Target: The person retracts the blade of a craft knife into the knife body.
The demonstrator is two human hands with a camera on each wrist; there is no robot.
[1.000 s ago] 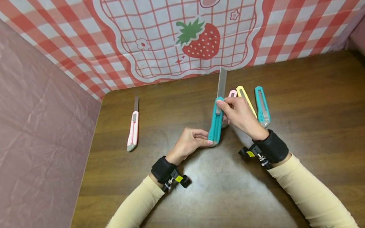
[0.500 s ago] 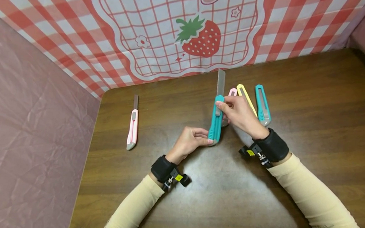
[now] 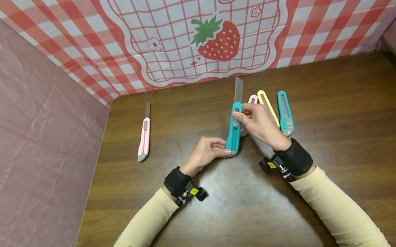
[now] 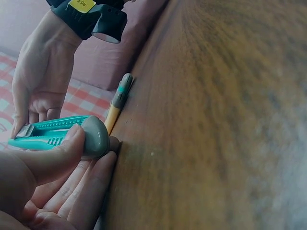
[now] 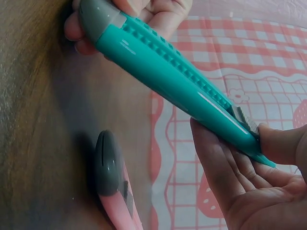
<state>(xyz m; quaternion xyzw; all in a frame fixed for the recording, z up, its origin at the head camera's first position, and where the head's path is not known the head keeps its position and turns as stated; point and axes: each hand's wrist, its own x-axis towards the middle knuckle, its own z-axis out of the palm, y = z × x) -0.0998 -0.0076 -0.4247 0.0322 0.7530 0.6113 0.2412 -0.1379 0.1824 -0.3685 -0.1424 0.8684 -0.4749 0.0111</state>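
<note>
A teal utility knife (image 3: pixel 233 138) with a grey end cap is held between both hands in the head view, its wide blade (image 3: pixel 238 90) sticking out toward the back. My left hand (image 3: pixel 204 156) pinches the grey end, thumb on top and fingers beneath, close over the table, as the left wrist view shows. My right hand (image 3: pixel 262 126) grips the knife near its blade end, the thumb on the grey slider (image 5: pixel 244 119) and the fingers under the body. Behind the right fingers lies a pink utility knife (image 3: pixel 253 99), partly hidden.
A yellow utility knife (image 3: pixel 264 102) and a second teal utility knife (image 3: pixel 285 114) lie to the right of the hands. On the left, a pale pink utility knife (image 3: pixel 144 139) rests with its blade out. A checked strawberry cloth (image 3: pixel 175 30) hangs behind the wooden table (image 3: pixel 240 217).
The right thumb has drawn the slider back along the teal knife, and less blade sticks out than before. The left hand keeps its hold on the end; the other knives stay put.
</note>
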